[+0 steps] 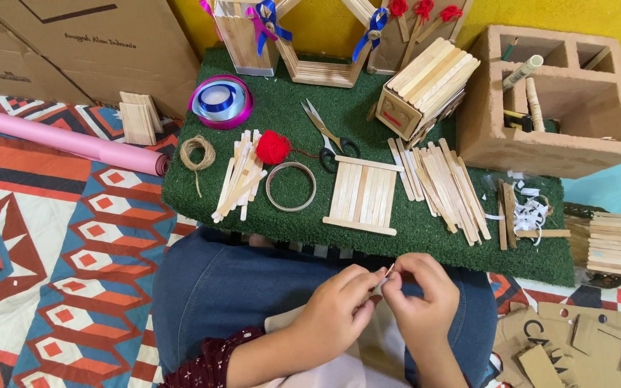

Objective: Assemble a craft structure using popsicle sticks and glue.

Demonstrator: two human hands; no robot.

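Your left hand (336,305) rests over your lap with thumb and fingertips pinched shut on the near end of a thin wooden stick (387,274). Your right hand (422,298) meets it, closed the same way on the same stick from the other side. The stick stands almost on end between the two pinches, and only its tip shows above the fingers. What your fingertips do to the hidden part, you cannot tell from here.

By the look of it, you are working on one single stick, peeling or trimming something from it.

Ahead of your left hand, on the green mat (203,194), lie a loose bundle of sticks (238,183), a red yarn ball (273,146) and a clear ring (291,187). Straight ahead of both hands sits the flat panel of joined sticks (363,194), with scissors (328,133) beyond it. Ahead of your right hand spreads a second pile of sticks (443,187).

The next move probably calls for a steady two-sided pinch, then a reach forward to the panel.
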